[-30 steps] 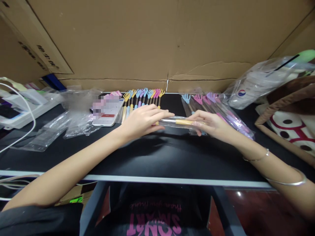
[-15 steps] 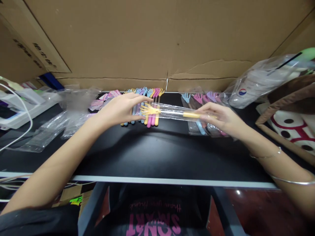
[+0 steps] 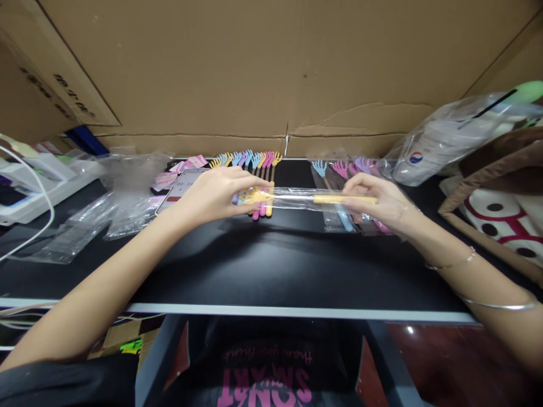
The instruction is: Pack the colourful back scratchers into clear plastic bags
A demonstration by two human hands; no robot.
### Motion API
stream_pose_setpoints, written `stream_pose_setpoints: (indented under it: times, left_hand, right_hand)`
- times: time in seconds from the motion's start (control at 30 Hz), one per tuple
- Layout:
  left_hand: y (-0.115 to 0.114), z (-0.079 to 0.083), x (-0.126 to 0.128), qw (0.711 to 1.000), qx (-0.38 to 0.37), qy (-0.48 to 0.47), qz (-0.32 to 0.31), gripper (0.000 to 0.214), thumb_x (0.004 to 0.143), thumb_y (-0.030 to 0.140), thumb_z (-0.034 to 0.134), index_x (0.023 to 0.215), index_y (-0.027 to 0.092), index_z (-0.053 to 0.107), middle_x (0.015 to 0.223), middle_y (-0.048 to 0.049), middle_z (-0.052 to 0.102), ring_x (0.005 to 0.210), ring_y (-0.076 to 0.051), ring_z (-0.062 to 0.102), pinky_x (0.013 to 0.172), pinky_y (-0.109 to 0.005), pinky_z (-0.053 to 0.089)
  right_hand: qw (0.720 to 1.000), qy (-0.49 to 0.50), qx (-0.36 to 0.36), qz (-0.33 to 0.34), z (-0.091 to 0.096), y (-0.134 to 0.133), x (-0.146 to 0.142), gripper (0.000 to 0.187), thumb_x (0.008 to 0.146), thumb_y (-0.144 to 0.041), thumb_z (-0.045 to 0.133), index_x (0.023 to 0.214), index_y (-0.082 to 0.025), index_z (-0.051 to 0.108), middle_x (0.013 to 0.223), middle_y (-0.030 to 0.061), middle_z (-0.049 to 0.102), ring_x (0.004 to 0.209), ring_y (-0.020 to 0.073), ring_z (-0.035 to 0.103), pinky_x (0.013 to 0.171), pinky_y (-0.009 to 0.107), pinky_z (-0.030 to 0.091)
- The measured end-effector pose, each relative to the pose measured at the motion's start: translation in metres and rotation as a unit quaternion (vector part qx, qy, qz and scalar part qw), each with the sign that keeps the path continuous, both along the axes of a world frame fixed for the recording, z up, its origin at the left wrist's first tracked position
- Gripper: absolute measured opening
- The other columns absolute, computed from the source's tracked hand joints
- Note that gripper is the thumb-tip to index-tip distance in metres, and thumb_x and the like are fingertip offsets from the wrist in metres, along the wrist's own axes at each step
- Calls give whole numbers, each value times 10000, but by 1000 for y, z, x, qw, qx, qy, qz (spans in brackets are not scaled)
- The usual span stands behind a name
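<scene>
A yellow back scratcher [image 3: 345,199] lies level inside a clear plastic sleeve [image 3: 292,198], held up over the table between my two hands. My left hand [image 3: 224,191] has thumb and fingers closed around its claw end. My right hand [image 3: 373,198] pinches the yellow handle through the film. Behind and below my left hand a row of back scratchers [image 3: 268,161] in yellow, blue, purple and pink lies side by side, partly hidden. Beneath my right hand rest several back scratchers in clear sleeves [image 3: 335,212], blue, pink and purple.
Clear plastic sleeves [image 3: 127,209] are heaped at left, beside pink cards [image 3: 186,165] and a phone [image 3: 182,183] showing a timer. A white power strip [image 3: 55,189] with cable stands far left. At right are a bagged cup [image 3: 428,152] and a brown-handled bag [image 3: 492,220]. Cardboard [image 3: 254,73] walls the back.
The bagged back scratcher has turned slightly to lie more level. My left hand has shifted a little, uncovering more of the phone. Both hands keep their hold.
</scene>
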State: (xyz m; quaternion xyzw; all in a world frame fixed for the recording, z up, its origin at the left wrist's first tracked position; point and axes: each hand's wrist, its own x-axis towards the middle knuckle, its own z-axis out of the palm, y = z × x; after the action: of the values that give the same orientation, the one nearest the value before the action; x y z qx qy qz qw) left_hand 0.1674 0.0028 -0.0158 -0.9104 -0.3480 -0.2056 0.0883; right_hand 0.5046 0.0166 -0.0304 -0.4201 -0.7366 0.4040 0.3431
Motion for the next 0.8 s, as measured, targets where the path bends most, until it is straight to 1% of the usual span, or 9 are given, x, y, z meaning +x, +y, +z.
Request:
stream_pose_setpoints:
  times: [0.17,0.27,0.4,0.5,0.57,0.63,0.8]
  left_hand:
    - [-4,-2,7,999,17,10,32,368,944,492,553,1211,270,676,1039,-14,742,910,-188,658,717,-261,412]
    - [-4,-3,6,998,13,20,61,418,914,530,585,1244,282,655,1056,-23,732,939,-209,660,700,-261,411]
    - [0,0,-1,995,-6,40,89,514,880,533,624,1331,289,581,1207,-34,687,1067,-240,643,780,-271,443]
    - [4,1,-8,994,-16,44,101,529,863,515,643,1336,289,571,1252,-32,670,1111,-248,634,833,-279,459]
    - [6,0,-10,993,-26,42,103,524,856,506,648,1328,291,573,1270,-26,663,1134,-252,630,841,-283,467]
    - [7,0,-11,993,-38,37,105,516,858,516,638,1318,293,577,1277,-22,663,1144,-252,629,841,-287,474]
    - [7,-1,-10,993,-54,28,104,518,877,570,583,1320,301,581,1263,-24,674,1129,-249,641,835,-290,483]
  right_hand:
    - [1000,14,-12,-22,0,-1,-4,434,674,-563,804,773,-233,540,521,-48,520,398,98,449,382,252,313]
    - [999,22,-5,-32,-2,0,-5,425,685,-543,806,772,-233,530,532,-49,500,402,88,427,372,249,292]
    - [998,51,-16,-38,-8,5,-4,408,686,-497,819,778,-235,520,569,-52,483,421,79,409,373,243,296]
    - [996,64,-30,-49,-11,7,-3,396,686,-470,824,771,-233,518,589,-51,486,426,76,413,375,240,316]
    - [996,69,-45,-41,-12,8,-1,382,697,-472,817,774,-231,530,565,-54,479,430,80,427,391,241,349]
    - [994,78,-74,-18,-11,8,1,363,714,-481,803,792,-228,554,552,-55,476,449,86,445,414,240,388]
    - [982,103,-153,37,-7,11,11,271,779,-413,756,892,-219,605,676,-27,539,545,99,514,468,240,460]
